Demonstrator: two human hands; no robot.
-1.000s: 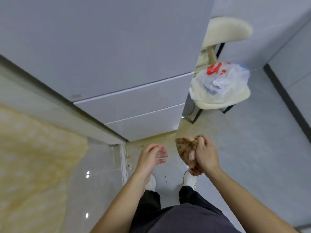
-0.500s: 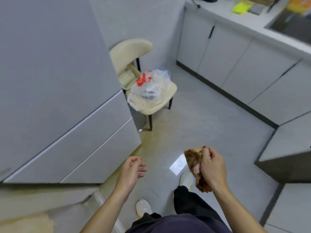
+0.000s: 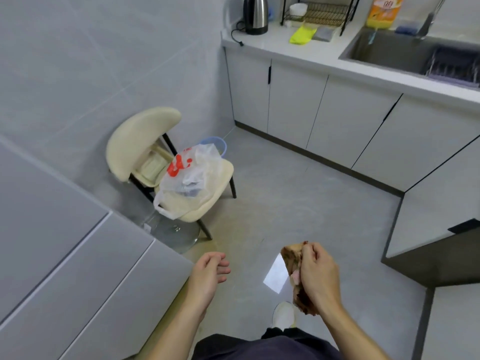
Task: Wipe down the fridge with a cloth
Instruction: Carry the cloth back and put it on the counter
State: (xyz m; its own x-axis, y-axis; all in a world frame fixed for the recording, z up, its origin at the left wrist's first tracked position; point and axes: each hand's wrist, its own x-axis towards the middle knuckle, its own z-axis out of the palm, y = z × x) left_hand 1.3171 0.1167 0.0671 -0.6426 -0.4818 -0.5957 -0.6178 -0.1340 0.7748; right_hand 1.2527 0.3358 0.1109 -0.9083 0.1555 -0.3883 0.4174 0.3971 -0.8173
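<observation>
Right hand (image 3: pixel 318 275) well right of the fridge (image 3: pixel 65 255), grip curled tight round a bunched brown cloth (image 3: pixel 292 261), cloth apart from the fridge; left hand (image 3: pixel 207 274) just beside the fridge's lower corner, grip loose, holding nothing; chair (image 3: pixel 142 141) with plastic bag (image 3: pixel 189 172) beyond the fridge

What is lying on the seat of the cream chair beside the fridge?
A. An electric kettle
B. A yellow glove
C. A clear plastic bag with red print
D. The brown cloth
C: a clear plastic bag with red print lies on the seat of the cream chair, while the brown cloth is held in the right hand.
</observation>
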